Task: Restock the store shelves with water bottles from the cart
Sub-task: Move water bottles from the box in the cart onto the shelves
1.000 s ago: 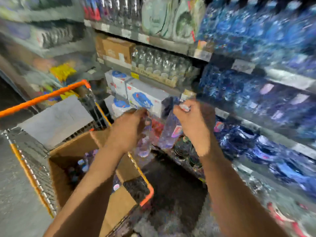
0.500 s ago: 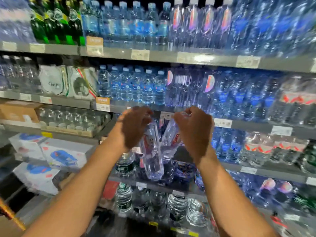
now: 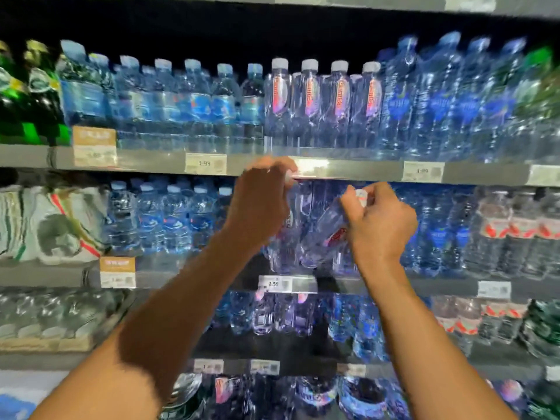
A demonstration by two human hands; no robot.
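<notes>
Right now I have both hands raised in front of the second shelf (image 3: 333,281), each closed around the neck of a clear water bottle. My left hand (image 3: 260,204) grips the left bottle (image 3: 283,244) near its white cap, and that bottle hangs roughly upright, its base just above the shelf edge near the 2.59 price tag (image 3: 273,284). My right hand (image 3: 380,221) pinches the cap end of the right bottle (image 3: 325,237), which tilts with its base swung left toward the other bottle; whether the two touch I cannot tell through the blur. Above them, four white-capped bottles with red labels (image 3: 322,101) stand in a row on the upper shelf (image 3: 363,169).
</notes>
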